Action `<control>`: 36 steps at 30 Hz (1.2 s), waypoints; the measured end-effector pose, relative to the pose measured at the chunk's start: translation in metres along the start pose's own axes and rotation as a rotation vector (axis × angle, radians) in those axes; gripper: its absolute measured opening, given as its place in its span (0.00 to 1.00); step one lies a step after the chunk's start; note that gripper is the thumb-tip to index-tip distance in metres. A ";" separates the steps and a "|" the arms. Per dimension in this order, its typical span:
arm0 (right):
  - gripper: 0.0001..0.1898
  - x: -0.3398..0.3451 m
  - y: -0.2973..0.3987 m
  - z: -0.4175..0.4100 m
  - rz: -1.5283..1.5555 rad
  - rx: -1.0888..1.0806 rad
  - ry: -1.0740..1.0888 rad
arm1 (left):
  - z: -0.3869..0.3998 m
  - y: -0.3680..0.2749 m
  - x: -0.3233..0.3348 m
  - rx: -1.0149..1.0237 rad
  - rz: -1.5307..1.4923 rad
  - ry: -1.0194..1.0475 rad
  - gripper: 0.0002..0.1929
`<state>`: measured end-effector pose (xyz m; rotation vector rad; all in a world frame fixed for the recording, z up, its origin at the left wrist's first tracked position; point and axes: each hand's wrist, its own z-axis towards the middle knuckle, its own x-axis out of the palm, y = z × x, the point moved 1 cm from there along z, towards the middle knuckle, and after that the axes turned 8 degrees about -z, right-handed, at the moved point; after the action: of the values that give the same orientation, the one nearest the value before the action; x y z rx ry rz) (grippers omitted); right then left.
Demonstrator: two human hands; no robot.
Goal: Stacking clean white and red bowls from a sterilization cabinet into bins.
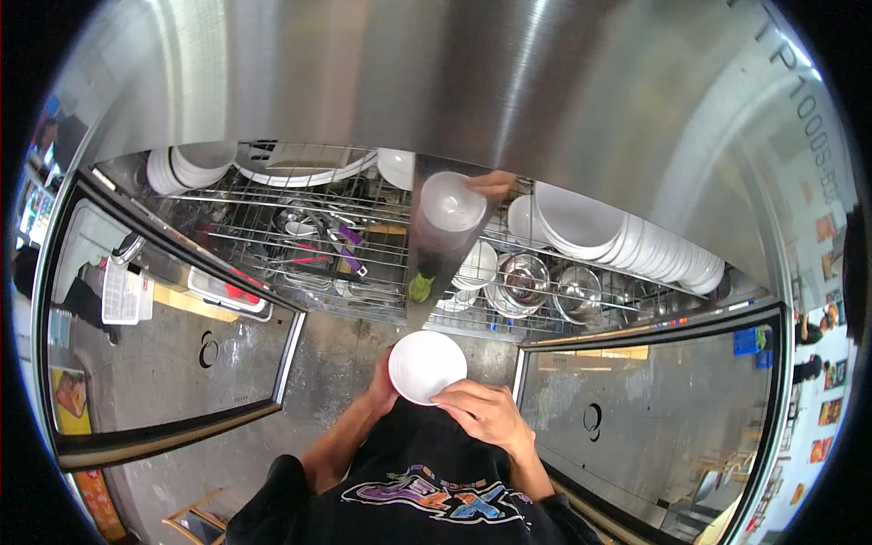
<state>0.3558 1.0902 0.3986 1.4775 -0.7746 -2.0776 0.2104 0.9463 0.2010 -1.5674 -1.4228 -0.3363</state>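
A white bowl (426,368) is held between both hands in front of my chest, its inside facing up. My left hand (384,383) supports its left side, with most of the fingers hidden behind it. On the lower right, the fingers and thumb of my right hand (482,412) pinch the rim. Before me stands a stainless steel dish cabinet (436,75) with wire shelves. Its steel centre post (446,245) mirrors a bowl and a hand. Right of the post, a long row of nested white bowls (613,238) fills the upper shelf.
Glass doors stand swung out at left (177,340) and right (647,422). Metal bowls (524,283) sit on the lower right shelf. Purple-handled utensils (351,248) lie at lower left, under stacked white bowls (184,167) and a large white dish (306,174). A wooden chair (194,519) stands behind.
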 end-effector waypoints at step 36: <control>0.37 0.077 0.100 -0.043 0.368 -0.865 0.855 | -0.262 0.200 0.008 0.783 -0.687 -0.465 0.30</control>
<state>0.3785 0.9591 0.4034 1.3447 0.1832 -1.0633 0.4882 0.7751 0.2482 -0.4998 -2.0995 0.2107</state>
